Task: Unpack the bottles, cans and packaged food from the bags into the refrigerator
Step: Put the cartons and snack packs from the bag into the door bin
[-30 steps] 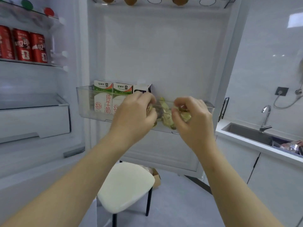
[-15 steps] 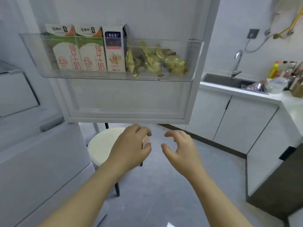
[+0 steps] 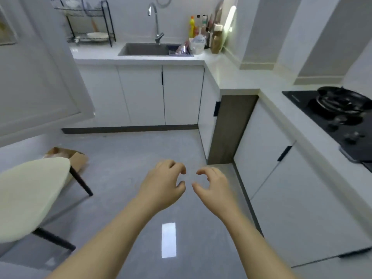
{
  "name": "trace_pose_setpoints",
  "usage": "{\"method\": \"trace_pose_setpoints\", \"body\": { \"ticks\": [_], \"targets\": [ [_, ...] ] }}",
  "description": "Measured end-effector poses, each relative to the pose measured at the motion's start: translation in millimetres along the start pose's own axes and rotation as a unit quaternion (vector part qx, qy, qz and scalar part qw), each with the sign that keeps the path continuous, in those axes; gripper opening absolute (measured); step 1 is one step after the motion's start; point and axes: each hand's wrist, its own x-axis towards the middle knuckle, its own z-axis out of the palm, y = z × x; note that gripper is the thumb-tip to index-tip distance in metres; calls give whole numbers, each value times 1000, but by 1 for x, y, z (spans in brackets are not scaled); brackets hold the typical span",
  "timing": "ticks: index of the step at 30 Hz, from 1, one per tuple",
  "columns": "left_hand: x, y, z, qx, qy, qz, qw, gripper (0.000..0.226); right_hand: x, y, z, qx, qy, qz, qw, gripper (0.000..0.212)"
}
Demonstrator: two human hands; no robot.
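I see a grey floor [image 3: 128,154] carrying 1 stool [image 3: 30,198] with a cream seat on dark legs. Just behind the stool sits 1 brown bag [image 3: 77,158], open at the top. The white countertop [image 3: 231,77] runs along 2 walls. It holds a black dish rack [image 3: 89,23] at its left end, a sunken sink [image 3: 144,49], a cluster of bottles [image 3: 201,27] in the corner, then a black cooktop [image 3: 298,98] bearing 1 dark pan [image 3: 340,100].

At left, white refrigerator door [image 3: 40,77]; below it, cream-seated black-legged stool [image 3: 30,194], with brown cardboard box [image 3: 76,158] on grey floor [image 3: 141,154] just behind. Along back wall, white stone countertop [image 3: 94,54]: black wire dish rack [image 3: 88,23] at left, grey recessed sink [image 3: 145,49] in middle, chrome tap [image 3: 156,23] behind sink, cluster of plastic bottles [image 3: 201,27] in right corner. On right-hand run, black glass hob [image 3: 332,121] beneath black pan [image 3: 342,99]. In foreground, left hand [image 3: 163,186] and right hand [image 3: 213,186] side by side, apart, over floor.
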Motion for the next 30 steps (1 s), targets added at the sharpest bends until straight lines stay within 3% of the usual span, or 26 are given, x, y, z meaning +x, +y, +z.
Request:
{"method": "trace_pose_setpoints", "body": {
  "ticks": [14, 30],
  "targets": [
    [85, 243, 126, -31, -118, 197, 973, 29, -81, 183, -187, 21, 161, 201, 966, 27],
    [130, 456, 214, -75, -182, 415, 888, 30, -161, 294, -312, 33, 358, 342, 868, 19]
  ]
}}
